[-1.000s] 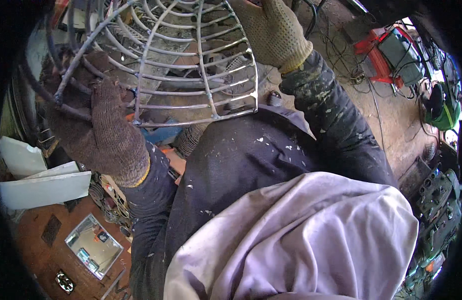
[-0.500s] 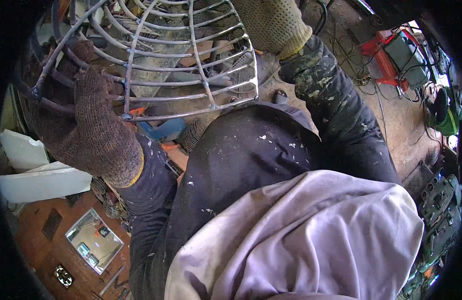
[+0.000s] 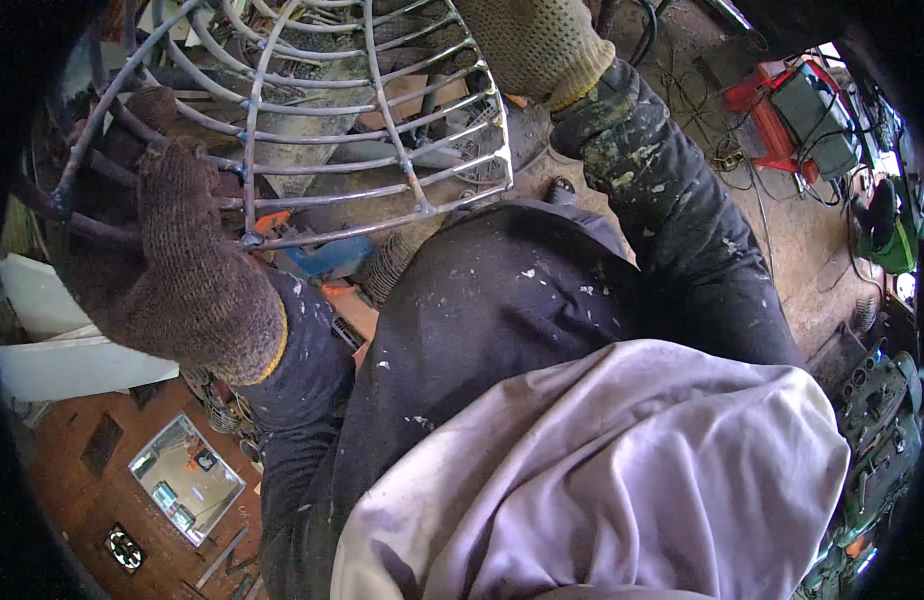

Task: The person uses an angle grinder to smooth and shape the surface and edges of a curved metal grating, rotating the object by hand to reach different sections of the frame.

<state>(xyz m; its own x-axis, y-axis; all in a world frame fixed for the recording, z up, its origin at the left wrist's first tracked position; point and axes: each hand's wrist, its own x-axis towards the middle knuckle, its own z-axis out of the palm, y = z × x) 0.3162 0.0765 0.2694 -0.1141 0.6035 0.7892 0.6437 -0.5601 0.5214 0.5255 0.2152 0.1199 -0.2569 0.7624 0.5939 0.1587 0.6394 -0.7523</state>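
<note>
Big round wire guard (image 3: 362, 130) sits up in front of the chest, held from both sides. Left hand (image 3: 172, 260) in a brown knit glove is wrapped tight around its rim wires. Right hand (image 3: 537, 40) in a yellowish glove holds the far edge, though its fingers run out of frame.

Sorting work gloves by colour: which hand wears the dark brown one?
The left hand, gripping the wire guard; the right hand wears a yellowish-tan glove.

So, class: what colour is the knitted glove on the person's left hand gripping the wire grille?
Dark brown with a yellow cuff edge; the left hand on the wire grille shows in the head view.
</note>
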